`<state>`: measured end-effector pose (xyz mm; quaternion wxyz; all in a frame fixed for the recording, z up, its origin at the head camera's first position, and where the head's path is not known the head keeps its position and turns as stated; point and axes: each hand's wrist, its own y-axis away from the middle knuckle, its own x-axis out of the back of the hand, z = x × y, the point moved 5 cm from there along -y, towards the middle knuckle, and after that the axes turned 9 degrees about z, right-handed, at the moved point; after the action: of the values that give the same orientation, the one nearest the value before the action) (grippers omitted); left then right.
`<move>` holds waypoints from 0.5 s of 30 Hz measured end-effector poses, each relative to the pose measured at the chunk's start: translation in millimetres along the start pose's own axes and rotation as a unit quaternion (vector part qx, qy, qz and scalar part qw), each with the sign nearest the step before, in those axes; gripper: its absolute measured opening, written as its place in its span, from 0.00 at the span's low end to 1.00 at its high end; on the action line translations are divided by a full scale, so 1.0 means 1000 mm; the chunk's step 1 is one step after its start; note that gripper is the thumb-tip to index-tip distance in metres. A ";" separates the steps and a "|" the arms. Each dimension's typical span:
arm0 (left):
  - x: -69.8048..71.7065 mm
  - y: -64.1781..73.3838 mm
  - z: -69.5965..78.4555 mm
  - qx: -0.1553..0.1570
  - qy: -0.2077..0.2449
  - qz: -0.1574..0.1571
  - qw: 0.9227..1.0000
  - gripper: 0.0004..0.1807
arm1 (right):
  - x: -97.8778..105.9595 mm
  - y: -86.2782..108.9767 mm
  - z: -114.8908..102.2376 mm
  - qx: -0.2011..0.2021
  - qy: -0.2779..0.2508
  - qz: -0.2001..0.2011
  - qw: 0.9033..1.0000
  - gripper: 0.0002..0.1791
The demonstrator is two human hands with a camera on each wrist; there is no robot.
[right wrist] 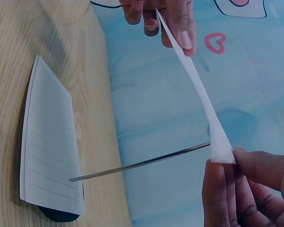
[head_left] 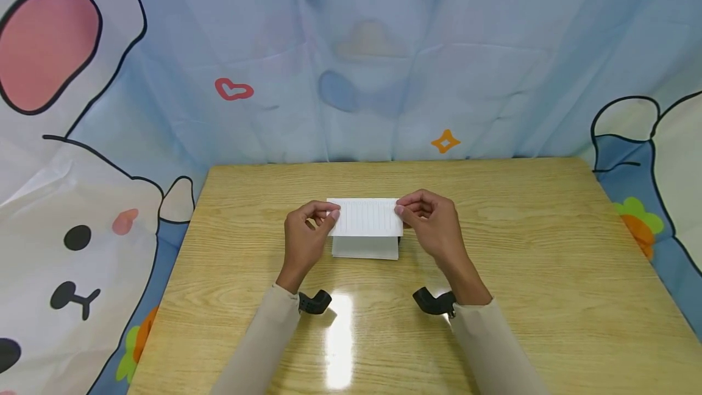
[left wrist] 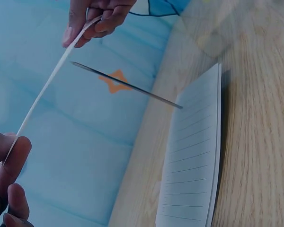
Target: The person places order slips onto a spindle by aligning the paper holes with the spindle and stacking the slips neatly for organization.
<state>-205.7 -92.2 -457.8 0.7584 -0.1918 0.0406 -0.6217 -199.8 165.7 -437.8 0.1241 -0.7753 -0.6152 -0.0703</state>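
My left hand (head_left: 308, 233) and right hand (head_left: 439, 224) pinch opposite ends of a lined paper sheet (head_left: 364, 217) between thumb and fingers. Beneath it lies a small stack of lined paper sheets (left wrist: 191, 156), with a thin metal spike (left wrist: 128, 85) rising through it. The spike's tip stands very close to the underside of the held sheet; whether they touch I cannot tell. In the right wrist view a dark base (right wrist: 60, 215) peeks out under the stack. From the head view the held sheet hides the spike and part of the stack.
The stack rests on a wood-grain table (head_left: 247, 200) with a bright reflection near the front. A blue cartoon-printed curtain (head_left: 384, 120) hangs behind the table and along its sides. Black wrist cameras (head_left: 315, 302) are strapped at both sleeves.
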 end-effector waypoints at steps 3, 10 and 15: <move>-0.001 -0.003 -0.002 0.005 0.000 0.001 1.000 0.05 | -0.002 -0.004 0.002 -0.002 0.003 0.000 1.000 0.07; -0.004 -0.008 -0.008 0.009 0.003 0.006 1.000 0.05 | -0.006 -0.011 0.010 -0.014 -0.010 -0.010 1.000 0.07; -0.005 -0.008 -0.010 0.013 0.002 0.004 1.000 0.05 | -0.005 -0.009 0.010 -0.008 -0.010 -0.007 1.000 0.06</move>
<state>-217.4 -91.0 -465.3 0.7632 -0.1805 0.0354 -0.6195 -210.5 165.6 -447.4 0.1114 -0.7729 -0.6209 -0.0686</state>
